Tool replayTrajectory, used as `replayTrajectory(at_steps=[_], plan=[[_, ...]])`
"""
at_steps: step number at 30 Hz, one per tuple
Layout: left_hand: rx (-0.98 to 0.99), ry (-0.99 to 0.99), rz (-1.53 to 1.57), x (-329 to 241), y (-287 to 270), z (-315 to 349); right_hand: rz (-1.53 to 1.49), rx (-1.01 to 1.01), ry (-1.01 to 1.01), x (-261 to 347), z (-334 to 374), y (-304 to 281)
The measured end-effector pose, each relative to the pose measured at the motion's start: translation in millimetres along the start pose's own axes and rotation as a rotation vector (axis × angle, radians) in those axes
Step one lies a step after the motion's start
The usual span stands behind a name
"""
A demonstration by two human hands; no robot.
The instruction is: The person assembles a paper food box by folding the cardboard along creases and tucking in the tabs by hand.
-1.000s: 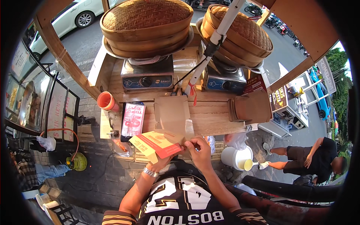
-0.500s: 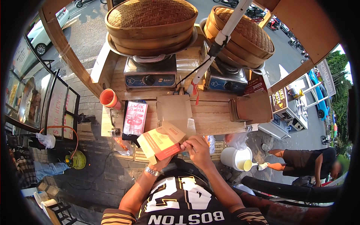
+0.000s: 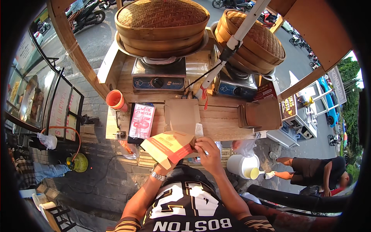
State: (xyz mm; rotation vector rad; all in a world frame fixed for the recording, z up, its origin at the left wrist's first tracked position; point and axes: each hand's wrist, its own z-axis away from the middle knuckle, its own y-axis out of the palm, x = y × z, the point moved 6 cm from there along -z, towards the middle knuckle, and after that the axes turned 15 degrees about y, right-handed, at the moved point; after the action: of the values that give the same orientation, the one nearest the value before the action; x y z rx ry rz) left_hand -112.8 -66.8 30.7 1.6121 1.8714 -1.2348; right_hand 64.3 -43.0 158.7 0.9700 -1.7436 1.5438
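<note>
A yellow and red cardboard food box (image 3: 167,144), partly folded, is held up over the front edge of the cart. My left hand (image 3: 162,169) supports it from below at the near left corner, its fingers mostly hidden behind the card. With bent fingers, my right hand (image 3: 208,154) grips the box's right corner, where a flap folds in. Just beyond lies an open brown cardboard box (image 3: 181,114) on the wooden counter (image 3: 220,120). Left of that is a pack in pink and white plastic (image 3: 142,121), on something black.
Two bamboo steamers (image 3: 162,29) (image 3: 251,40) stand on gas stoves (image 3: 159,75) at the back. An orange cup (image 3: 116,100) sits left; folded brown cartons (image 3: 261,114) lie right. A white pole (image 3: 232,44) slants across the cart. A white bucket (image 3: 242,166) stands below right.
The box has turned and flattened slightly, and its right corner is folded differently. My right hand has shifted a little right. The view has moved slightly; motorbikes now show on the road at upper left.
</note>
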Motion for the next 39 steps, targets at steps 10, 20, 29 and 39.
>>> replayTrajectory(at_steps=[10,20,29,39], plan=[[-0.195,-0.344,0.94,-3.3,14.9,-23.1,0.021,0.063,-0.014,8.3,3.5,-3.4],[-0.09,-0.633,0.942,-5.5,40.6,-62.4,-0.092,-0.069,0.441,-68.2,-9.3,5.5],[0.236,-0.102,-0.108,-33.8,37.9,-57.6,-0.178,-0.078,0.631,-146.9,-38.8,38.8],[-0.128,-0.934,0.763,12.6,29.9,-11.2,-0.423,0.231,0.752,-130.1,3.1,29.6]])
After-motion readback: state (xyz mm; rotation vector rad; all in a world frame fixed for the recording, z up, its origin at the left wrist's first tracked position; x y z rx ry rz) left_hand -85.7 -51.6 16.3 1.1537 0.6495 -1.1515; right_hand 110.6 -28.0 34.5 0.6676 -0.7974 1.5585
